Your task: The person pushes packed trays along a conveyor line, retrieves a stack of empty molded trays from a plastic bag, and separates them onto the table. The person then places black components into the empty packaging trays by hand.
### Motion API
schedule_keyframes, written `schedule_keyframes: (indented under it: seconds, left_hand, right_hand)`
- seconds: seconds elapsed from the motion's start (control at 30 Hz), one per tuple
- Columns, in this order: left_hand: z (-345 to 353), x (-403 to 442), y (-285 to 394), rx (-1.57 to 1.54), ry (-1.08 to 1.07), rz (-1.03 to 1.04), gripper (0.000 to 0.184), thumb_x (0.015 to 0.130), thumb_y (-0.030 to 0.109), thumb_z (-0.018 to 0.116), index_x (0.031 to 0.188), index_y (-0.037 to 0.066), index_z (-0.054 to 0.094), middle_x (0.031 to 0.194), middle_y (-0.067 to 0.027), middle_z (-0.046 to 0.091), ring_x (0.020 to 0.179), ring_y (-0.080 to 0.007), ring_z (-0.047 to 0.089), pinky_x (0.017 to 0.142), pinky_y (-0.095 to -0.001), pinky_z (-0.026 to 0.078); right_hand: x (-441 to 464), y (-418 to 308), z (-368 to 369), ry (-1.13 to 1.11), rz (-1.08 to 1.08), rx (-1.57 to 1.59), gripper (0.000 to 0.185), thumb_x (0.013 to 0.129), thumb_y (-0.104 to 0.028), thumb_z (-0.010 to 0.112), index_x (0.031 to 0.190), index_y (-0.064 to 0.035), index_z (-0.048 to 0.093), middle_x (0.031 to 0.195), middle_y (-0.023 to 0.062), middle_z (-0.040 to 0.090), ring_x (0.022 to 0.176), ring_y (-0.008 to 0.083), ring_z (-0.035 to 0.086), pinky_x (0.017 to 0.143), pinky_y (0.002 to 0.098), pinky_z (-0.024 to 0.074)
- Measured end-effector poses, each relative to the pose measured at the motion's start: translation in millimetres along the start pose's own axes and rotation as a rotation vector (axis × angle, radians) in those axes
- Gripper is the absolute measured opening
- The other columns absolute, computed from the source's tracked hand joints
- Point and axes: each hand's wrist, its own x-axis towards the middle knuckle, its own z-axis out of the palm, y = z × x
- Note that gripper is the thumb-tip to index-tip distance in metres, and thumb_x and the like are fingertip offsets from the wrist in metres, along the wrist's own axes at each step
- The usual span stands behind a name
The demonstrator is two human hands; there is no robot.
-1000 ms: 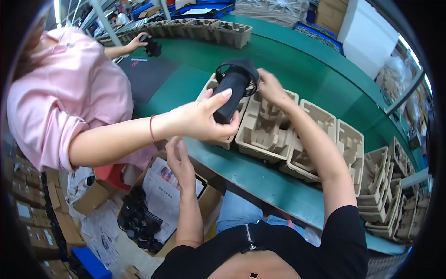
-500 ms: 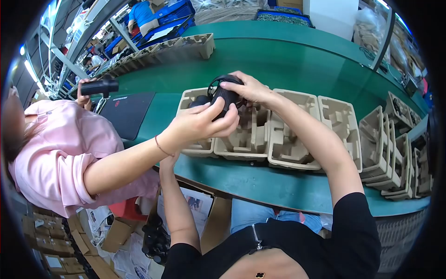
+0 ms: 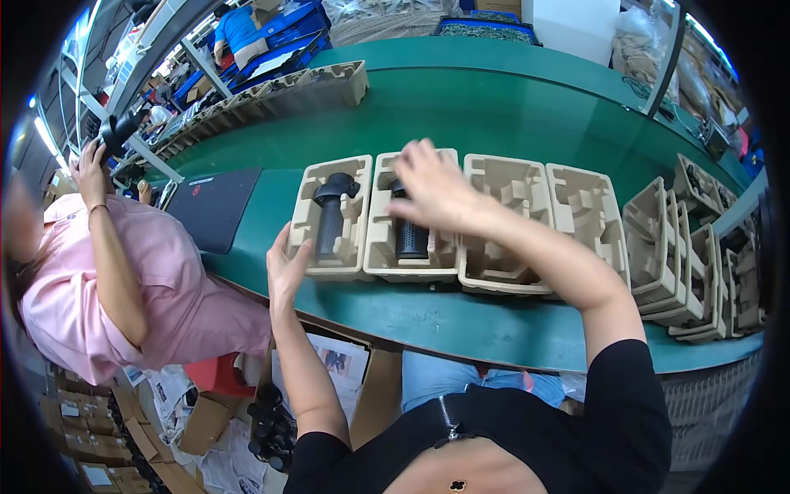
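The black handheld device [image 3: 411, 240] with the perforated barrel lies lengthwise in the second molded pulp tray [image 3: 381, 257] from the left. Over its upper end is the person's right hand [image 3: 436, 185], blurred, fingers and thumb apart; whether they touch the device cannot be told. The step in hand looks like seating the device in its recess. The next move would seem to call for checking that the covered upper end sits down, then lifting away without snagging it.

Just left, the first tray [image 3: 341, 272] holds a similar black device [image 3: 331, 226], its head uppermost. The left hand [image 3: 288, 265] is at that tray's left wall, thumb and fingers apart; any pressure is impossible to tell.

To the right on the green workbench [image 3: 387, 319] stand a third tray [image 3: 504, 286] and a fourth [image 3: 605, 226], then nested trays [image 3: 654, 240]. Farther left, beyond a dark mat [image 3: 218, 210], a pink-sleeved co-worker raises another black device [image 3: 122, 133].
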Motion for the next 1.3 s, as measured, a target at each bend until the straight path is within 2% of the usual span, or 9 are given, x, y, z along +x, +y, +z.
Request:
schedule_keyframes:
  seconds: [0.13, 0.33, 0.53, 0.6, 0.83, 0.97, 1.0, 1.2, 1.3]
  left_hand:
    - [-8, 3, -22, -0.033, 0.07, 0.019, 0.052, 0.082, 0.007, 0.066, 0.126, -0.01, 0.045, 0.114, -0.0155, 0.06, 0.099, -0.0175, 0.058, 0.086, -0.027, 0.045]
    - [-29, 5, -58, -0.009, 0.249, 0.032, 0.053, 0.081, 0.006, 0.066, 0.126, -0.011, 0.045, 0.112, -0.0157, 0.061, 0.097, -0.0173, 0.058, 0.086, -0.0275, 0.045]
    - [-39, 3, -52, 0.195, 0.311, -0.013, 0.064, 0.085, 0.028, 0.064, 0.132, -0.007, 0.039, 0.111, -0.0171, 0.06, 0.096, -0.0207, 0.059, 0.084, -0.0311, 0.046]
    - [-39, -1, -30, -0.13, 0.21, -0.316, 0.068, 0.085, 0.03, 0.065, 0.137, -0.001, 0.035, 0.11, -0.0146, 0.059, 0.096, -0.0196, 0.057, 0.081, -0.0315, 0.046]
    - [-26, 38, -70, -0.224, 0.355, -0.207, 0.07, 0.085, 0.033, 0.064, 0.138, 0.001, 0.032, 0.118, -0.0158, 0.052, 0.102, -0.0233, 0.054, 0.086, -0.0331, 0.045]
    - [-25, 59, -79, 0.144, 0.697, -0.209, 0.075, 0.082, 0.032, 0.066, 0.14, 0.001, 0.029, 0.118, -0.0149, 0.053, 0.106, -0.0233, 0.055, 0.086, -0.034, 0.046]
    - [-52, 87, -132, 0.267, 0.693, -0.097, 0.076, 0.083, 0.031, 0.065, 0.141, 0.001, 0.027, 0.119, -0.0155, 0.053, 0.105, -0.0242, 0.056, 0.086, -0.0343, 0.047]
    - [-86, 142, -142, -0.222, 0.451, 0.067, 0.064, 0.084, 0.026, 0.063, 0.137, 0.001, 0.036, 0.108, -0.0128, 0.058, 0.093, -0.021, 0.059, 0.08, -0.0289, 0.046]
    - [-97, 171, -140, -0.094, 0.228, -0.017, 0.052, 0.084, 0.022, 0.062, 0.13, 0.0, 0.048, 0.095, -0.0097, 0.062, 0.083, -0.0182, 0.059, 0.073, -0.0265, 0.046]
  right_hand:
    - [-44, -64, -27, -0.601, -0.174, -0.03, 0.048, 0.078, -0.05, 0.061, 0.093, -0.0047, 0.056, 0.086, 0.0125, 0.057, 0.092, 0.0258, 0.054, 0.082, 0.0437, 0.0411]
    - [-35, -34, 66, -0.25, -0.307, 0.078, 0.021, 0.081, -0.029, 0.054, 0.089, -0.0095, 0.056, 0.081, 0.0049, 0.059, 0.083, 0.022, 0.057, 0.079, 0.0412, 0.0395]
    - [66, 71, 73, -0.322, -0.398, -0.322, 0.009, 0.072, -0.022, 0.057, 0.066, -0.0227, 0.063, 0.077, -0.0008, 0.061, 0.082, 0.0203, 0.059, 0.088, 0.0403, 0.0388]
    - [76, 122, 66, -0.334, -0.389, -0.402, 0.012, 0.074, -0.018, 0.055, 0.069, -0.0236, 0.064, 0.082, -0.0012, 0.064, 0.085, 0.0208, 0.06, 0.084, 0.0376, 0.0418]
    - [-21, 307, -13, -0.548, -0.155, -0.57, 0.011, 0.077, -0.011, 0.053, 0.078, -0.012, 0.064, 0.093, 0.007, 0.063, 0.092, 0.0242, 0.061, 0.071, 0.0396, 0.0524]
    - [-119, 380, -100, -0.7, 0.059, -0.706, 0.016, 0.081, -0.015, 0.053, 0.086, -0.0188, 0.068, 0.106, -0.0014, 0.06, 0.096, 0.0212, 0.06, 0.073, 0.0356, 0.0529]
    - [-143, 400, -123, -0.727, -0.123, -0.817, 0.017, 0.078, -0.018, 0.057, 0.089, -0.0208, 0.069, 0.11, -0.002, 0.061, 0.099, 0.0217, 0.059, 0.079, 0.0354, 0.0515]
    - [-160, 380, -190, -0.694, 0.823, -0.494, 0.026, 0.079, -0.036, 0.06, 0.09, -0.0144, 0.07, 0.112, 0.0053, 0.061, 0.102, 0.0264, 0.058, 0.085, 0.0379, 0.0477]
    - [-175, 380, -167, -0.512, 0.656, -0.334, 0.045, 0.08, -0.048, 0.058, 0.095, -0.0062, 0.065, 0.1, 0.0155, 0.064, 0.094, 0.031, 0.061, 0.084, 0.0414, 0.0472]
